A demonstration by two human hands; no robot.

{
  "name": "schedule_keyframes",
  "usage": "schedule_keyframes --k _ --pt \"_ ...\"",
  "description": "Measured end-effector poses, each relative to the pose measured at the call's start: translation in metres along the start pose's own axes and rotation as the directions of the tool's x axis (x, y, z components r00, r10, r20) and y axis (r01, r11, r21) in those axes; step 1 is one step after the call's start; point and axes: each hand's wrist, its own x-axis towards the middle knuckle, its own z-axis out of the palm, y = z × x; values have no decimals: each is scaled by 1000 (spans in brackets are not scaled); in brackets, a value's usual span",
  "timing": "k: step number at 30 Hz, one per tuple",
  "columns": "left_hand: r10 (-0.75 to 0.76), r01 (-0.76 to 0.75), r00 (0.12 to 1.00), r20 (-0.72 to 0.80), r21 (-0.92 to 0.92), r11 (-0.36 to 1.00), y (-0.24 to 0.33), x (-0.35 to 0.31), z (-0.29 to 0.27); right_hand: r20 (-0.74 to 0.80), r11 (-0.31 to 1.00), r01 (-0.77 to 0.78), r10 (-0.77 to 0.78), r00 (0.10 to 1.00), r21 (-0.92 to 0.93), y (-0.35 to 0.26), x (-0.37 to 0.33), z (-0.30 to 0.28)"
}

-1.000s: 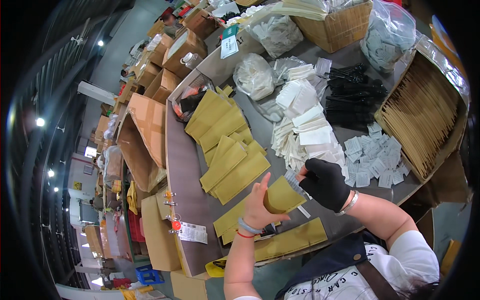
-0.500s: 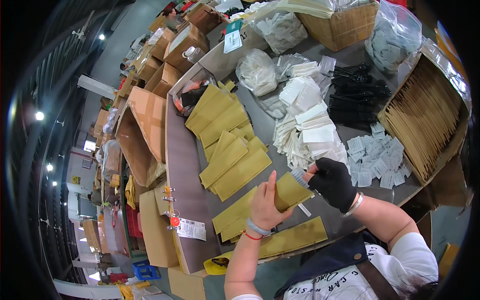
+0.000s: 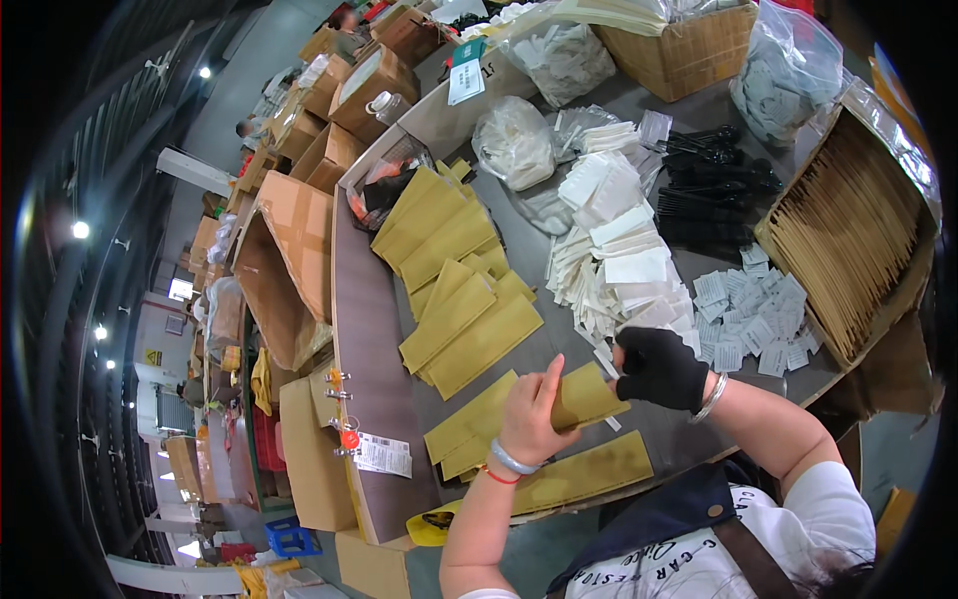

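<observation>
My bare left hand (image 3: 531,414) grips a brown kraft paper sleeve (image 3: 584,397), thumb and index finger stretched along it. Its right end sits just below my right hand (image 3: 661,369), which wears a black fingerless glove. The right fingers are curled near a narrow white slip (image 3: 605,361) at the sleeve's upper edge; whether they pinch it is hidden. Beneath my left hand, more kraft sleeves (image 3: 464,427) lie on the grey table, and another sleeve (image 3: 589,471) lies along the near edge. Just beyond my right hand spreads a heap of white paper packets (image 3: 629,270).
Fanned kraft sleeves (image 3: 449,235) lie farther left. Black plastic utensils (image 3: 714,190) and small printed slips (image 3: 753,319) lie right of the packets. A carton of upright brown sleeves (image 3: 848,230) stands at the right, a clear bag (image 3: 514,145) at the back. An open carton (image 3: 284,270) stands beyond the left edge.
The pale striped bundle at the sleeve's mouth no longer shows. The sleeve has tilted flatter, and my right hand has shifted slightly, its fingers now above the sleeve's end.
</observation>
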Motion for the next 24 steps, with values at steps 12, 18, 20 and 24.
schedule_keyframes --k 12,18,20,24 --pt "-466 465 883 55 29 885 -180 -40 34 -407 679 -218 -130 904 -701 113 9 -110" --pt "-546 512 837 48 286 810 -196 15 52 -279 479 -301 119 953 -825 121 25 -113" --pt "-606 553 788 107 307 774 -188 25 47 -311 502 -297 58 949 -812 131 22 -117" --pt "-560 531 823 98 219 818 -197 7 42 -296 671 -142 -121 947 -728 129 19 -116"
